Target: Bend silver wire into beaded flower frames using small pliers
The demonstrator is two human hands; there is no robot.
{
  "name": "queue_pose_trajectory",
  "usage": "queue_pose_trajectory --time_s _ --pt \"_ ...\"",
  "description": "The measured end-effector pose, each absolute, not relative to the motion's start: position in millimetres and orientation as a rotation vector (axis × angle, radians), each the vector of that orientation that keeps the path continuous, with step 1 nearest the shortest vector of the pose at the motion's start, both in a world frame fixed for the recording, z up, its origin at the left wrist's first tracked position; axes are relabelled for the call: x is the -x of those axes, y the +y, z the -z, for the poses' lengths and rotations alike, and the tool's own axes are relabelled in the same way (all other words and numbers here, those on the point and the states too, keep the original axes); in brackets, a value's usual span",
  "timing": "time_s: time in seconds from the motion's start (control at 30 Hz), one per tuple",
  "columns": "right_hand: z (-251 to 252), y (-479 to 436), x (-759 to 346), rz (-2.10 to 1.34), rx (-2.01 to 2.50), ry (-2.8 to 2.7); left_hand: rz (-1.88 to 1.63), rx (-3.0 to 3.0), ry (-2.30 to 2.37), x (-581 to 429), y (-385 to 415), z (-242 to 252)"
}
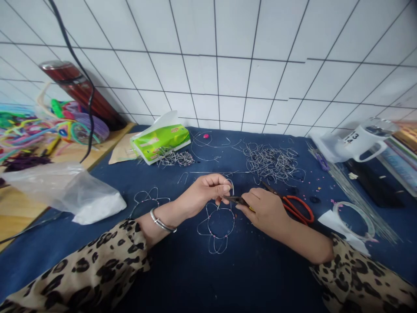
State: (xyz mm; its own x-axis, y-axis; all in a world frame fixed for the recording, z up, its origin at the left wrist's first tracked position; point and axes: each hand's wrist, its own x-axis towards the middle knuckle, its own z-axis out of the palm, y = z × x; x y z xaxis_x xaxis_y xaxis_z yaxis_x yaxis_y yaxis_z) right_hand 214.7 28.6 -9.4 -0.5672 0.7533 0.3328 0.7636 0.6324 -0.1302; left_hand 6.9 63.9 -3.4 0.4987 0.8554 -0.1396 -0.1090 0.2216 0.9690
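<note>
My left hand (211, 191) pinches a short piece of bent wire (232, 184) between thumb and fingers. Closed around the handles of a pair of pliers (237, 200), my right hand (263, 211) brings the jaws up to that wire, close to my left fingertips. Below both hands lies a flower-shaped wire frame (221, 237), a ring with looped petals and small pink marks along it. A second wire flower (148, 201) lies left of my left wrist, partly behind my forearm.
A heap of bent wire pieces (273, 161) lies at the back, beside scissors with orange handles (298, 208). Straight wires (361, 195), a tape roll (355, 221) and a white mug (361, 141) are on the right. Left stand a green tissue pack (163, 141) and a plastic bag (94, 195).
</note>
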Motion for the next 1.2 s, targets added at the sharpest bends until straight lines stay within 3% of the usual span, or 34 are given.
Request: queue_pose_trajectory --time_s 0.33,0.57,1.2 --pt "11.2 30.8 -217.2 0.070 1.219 -2.503 -0.800 -1.272 0.943 -6.4 66.5 5.4" --pt "13.9 32.1 -216.7 -0.147 1.226 -2.447 -0.834 -1.783 1.168 -5.6 58.2 4.8" --pt "18.0 35.5 -217.4 -0.303 1.213 -2.446 -0.693 -2.761 1.378 -1.6 56.6 13.9"
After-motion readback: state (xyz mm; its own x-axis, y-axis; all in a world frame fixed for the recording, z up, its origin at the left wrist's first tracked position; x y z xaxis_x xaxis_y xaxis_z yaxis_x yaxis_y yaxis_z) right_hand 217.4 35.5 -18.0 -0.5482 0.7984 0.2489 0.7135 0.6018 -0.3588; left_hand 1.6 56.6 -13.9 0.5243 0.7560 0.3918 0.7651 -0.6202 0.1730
